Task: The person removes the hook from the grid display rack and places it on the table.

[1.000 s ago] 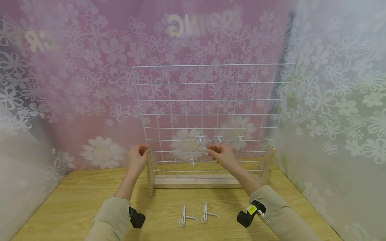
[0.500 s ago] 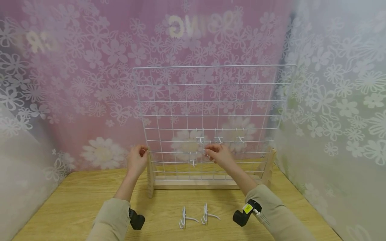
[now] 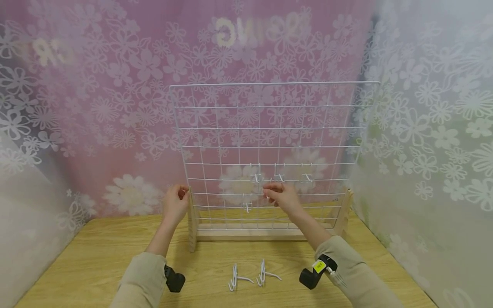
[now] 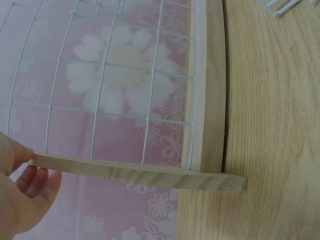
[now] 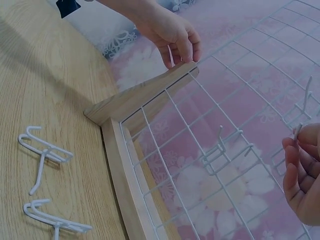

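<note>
A white wire grid panel [image 3: 273, 83] stands upright in a wooden stand [image 3: 246, 235]. My left hand [image 3: 176, 203] pinches the top end of the stand's left side post [image 4: 150, 176] between thumb and fingers. In front of the grid, my right hand [image 3: 284, 200] holds a small white wire hook [image 5: 298, 131] by its prong, mostly hidden behind the fingers. Three similar hooks hang in a row just above that hand, the leftmost hook [image 3: 256, 177] among them. One more hung hook [image 3: 247, 207] sits lower and to the left.
Two loose white hooks lie on the wooden table before the stand, a left hook [image 3: 235, 278] and a right hook [image 3: 263, 273]. Behind the table [image 3: 127, 256] hangs a pink curtain [image 3: 115, 107] with white flowers. A pale flowered sheet [image 3: 435, 149] borders the right side.
My right hand shifts only slightly at the grid with the hook in its fingers. The left hand stays on the post, and the loose hooks have not moved.
</note>
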### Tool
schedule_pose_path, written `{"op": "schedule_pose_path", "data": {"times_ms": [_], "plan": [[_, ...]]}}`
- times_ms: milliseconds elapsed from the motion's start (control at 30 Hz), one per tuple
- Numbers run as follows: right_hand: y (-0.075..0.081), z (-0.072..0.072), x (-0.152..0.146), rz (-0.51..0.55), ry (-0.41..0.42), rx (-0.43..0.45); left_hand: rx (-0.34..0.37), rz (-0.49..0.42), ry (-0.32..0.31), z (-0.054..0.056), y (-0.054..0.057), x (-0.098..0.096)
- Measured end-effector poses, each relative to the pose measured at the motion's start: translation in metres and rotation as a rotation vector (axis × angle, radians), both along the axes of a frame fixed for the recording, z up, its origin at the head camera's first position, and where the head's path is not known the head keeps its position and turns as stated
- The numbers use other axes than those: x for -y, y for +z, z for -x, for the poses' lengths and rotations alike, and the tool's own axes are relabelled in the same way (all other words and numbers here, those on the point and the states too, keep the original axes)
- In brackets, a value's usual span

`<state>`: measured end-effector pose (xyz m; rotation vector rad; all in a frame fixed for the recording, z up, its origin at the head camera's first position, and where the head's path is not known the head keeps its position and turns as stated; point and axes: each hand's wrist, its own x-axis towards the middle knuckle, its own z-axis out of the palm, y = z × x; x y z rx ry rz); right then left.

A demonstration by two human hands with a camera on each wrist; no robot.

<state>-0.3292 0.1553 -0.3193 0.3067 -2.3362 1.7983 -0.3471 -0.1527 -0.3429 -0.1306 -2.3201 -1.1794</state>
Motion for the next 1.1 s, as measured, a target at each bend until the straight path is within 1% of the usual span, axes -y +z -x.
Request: {"op": "schedule_pose_path", "data": {"times_ms": [100,167,333,467,567,733,933,1100], "plan": [[0.0,-0.002,-0.002,0.01,-0.002,-0.003,0.01,-0.005,0.0,0.001,-0.001,0.0],[0.0,-0.004,-0.003,0.012,0.013,-0.002,0.015,-0.013,-0.002,0.001,-0.001,0.0],[-0.003,-0.008,-0.009,-0.017,0.046,-0.004,0.007,-0.015,0.004,0.0,-0.001,0.0],[-0.007,-0.01,-0.013,-0.036,0.054,-0.007,0.002,-0.009,0.007,0.0,-0.001,0.0],[-0.009,-0.011,-0.016,-0.039,0.063,-0.016,0.011,-0.009,0.003,0.0,-0.001,-0.001],[-0.013,-0.014,-0.022,-0.057,0.069,-0.025,0.013,-0.003,0.001,0.001,-0.001,-0.001],[-0.018,-0.017,-0.029,-0.075,0.064,-0.003,0.021,-0.009,-0.014,-0.001,-0.002,-0.001],[-0.019,-0.019,-0.034,-0.082,0.066,-0.013,0.005,-0.013,-0.014,-0.001,-0.001,0.0]]}}
